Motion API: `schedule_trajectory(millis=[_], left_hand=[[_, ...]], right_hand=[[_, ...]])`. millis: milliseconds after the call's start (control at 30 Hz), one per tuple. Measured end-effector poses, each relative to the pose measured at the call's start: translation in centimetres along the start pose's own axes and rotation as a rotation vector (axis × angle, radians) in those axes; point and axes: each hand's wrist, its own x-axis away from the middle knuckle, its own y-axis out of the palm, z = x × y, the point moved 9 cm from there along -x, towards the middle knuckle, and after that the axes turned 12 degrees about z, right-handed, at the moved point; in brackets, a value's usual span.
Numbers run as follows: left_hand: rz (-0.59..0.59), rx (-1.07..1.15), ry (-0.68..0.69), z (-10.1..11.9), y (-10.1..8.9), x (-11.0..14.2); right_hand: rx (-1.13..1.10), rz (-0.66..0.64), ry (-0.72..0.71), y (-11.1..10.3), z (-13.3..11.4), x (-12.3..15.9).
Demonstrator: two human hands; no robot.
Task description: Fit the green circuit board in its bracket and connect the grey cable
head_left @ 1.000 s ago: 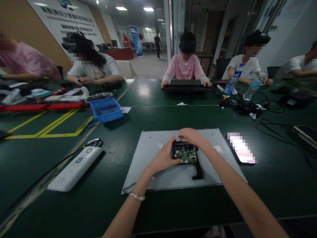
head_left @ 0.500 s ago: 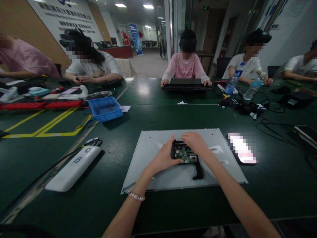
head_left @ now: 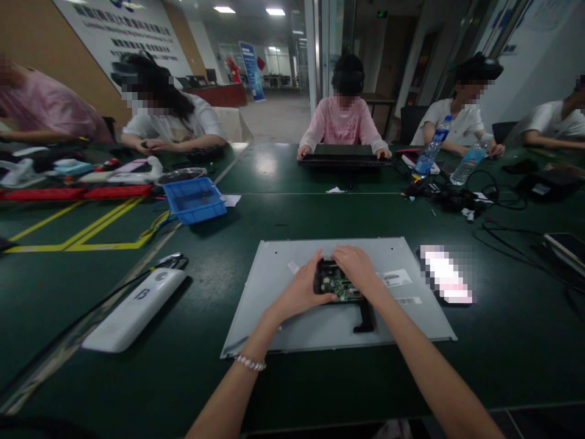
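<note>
A black plastic housing (head_left: 364, 320) with a green circuit board (head_left: 336, 288) inside lies over the middle of a grey metal panel (head_left: 301, 335). My left hand (head_left: 304, 286) grips the housing's left end, thumb along the near edge and fingers round the far side. My right hand (head_left: 359, 268) is bent over its far right part, fingers closed at the far edge; the fingertips are partly hidden. A black arm of the housing sticks out toward me below my right wrist. White labels (head_left: 397, 278) show on the panel beside my right hand.
A white power bank (head_left: 137, 311) with a cable lies at left, a lit phone (head_left: 445, 274) right of the panel. Farther off are a blue bin (head_left: 196, 204), water bottles (head_left: 432, 146) and tangled black cables (head_left: 457, 198). Several people sit around the green table (head_left: 256, 213).
My right hand has shifted slightly left along the housing's far edge, showing more of the labels. My left hand stays nearly still on the housing.
</note>
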Motion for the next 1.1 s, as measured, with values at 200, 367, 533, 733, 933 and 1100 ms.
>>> schedule_trajectory(millis=[200,367,533,733,933,1100], left_hand=[[-0.012,-0.028,0.01,-0.1,0.1,0.1],[-0.002,-0.041,0.019,-0.2,0.2,0.3],[-0.008,-0.062,0.022,-0.2,0.3,0.4],[-0.005,-0.053,0.033,-0.1,0.2,0.3],[-0.006,-0.061,0.027,-0.2,0.3,0.3],[-0.017,-0.074,0.028,0.0,0.2,0.3]], right_hand=[[-0.051,-0.061,-0.06,0.2,-0.2,0.4],[-0.117,-0.058,0.004,0.3,0.2,0.7],[-0.181,-0.02,0.035,0.2,0.2,0.8],[-0.233,-0.015,0.036,0.5,0.6,0.9],[-0.294,0.005,0.031,0.9,0.9,1.1],[-0.334,0.033,0.051,0.8,1.1,1.1]])
